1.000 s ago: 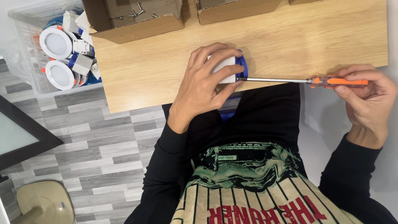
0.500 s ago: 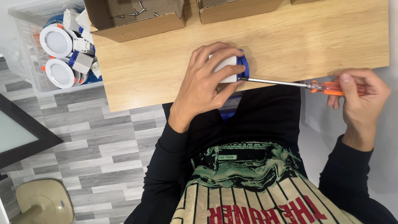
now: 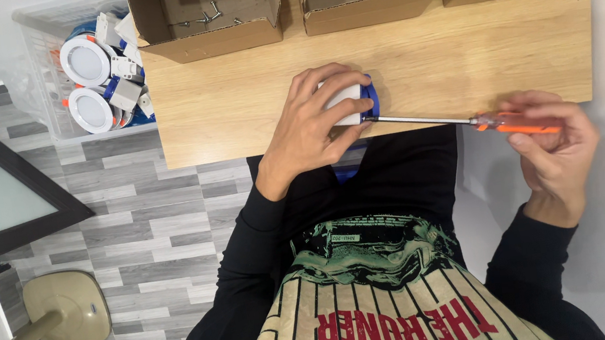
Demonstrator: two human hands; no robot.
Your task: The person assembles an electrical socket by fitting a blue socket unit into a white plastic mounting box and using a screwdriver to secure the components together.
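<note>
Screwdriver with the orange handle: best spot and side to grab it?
Grip the orange handle of the screwdriver, coming from the person's right. It lies roughly level, thin metal shaft running left to the white and blue part, so only the thicker handle end is free, where the right hand holds it.

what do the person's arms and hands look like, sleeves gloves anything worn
Both arms are covered in plain black long sleeves reaching the wrists. The left hand and right hand are bare: no gloves. No rings, watch or bracelets show in this view. The sleeves carry no visible markings or stripes.
</note>
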